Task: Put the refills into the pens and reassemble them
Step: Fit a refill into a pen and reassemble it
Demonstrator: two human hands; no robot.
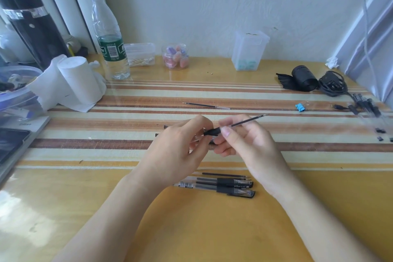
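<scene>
While the yellow desk [63,198] w/ its striped mat [106,144] sits against a white wall [212,6], both my forearms reach in & meet mid-mat. My left hand [178,147] curls round the pen barrel [210,132], black grip end facing right. My right hand [244,144] pinches the refill [246,121] btwn thumb & forefinger; long axis runs lower-left to upper-right, tip pointing right & away, rear end at the barrel mouth

Bottle [110,44] left of jar [175,57]; clip [300,107] far right.
</scene>
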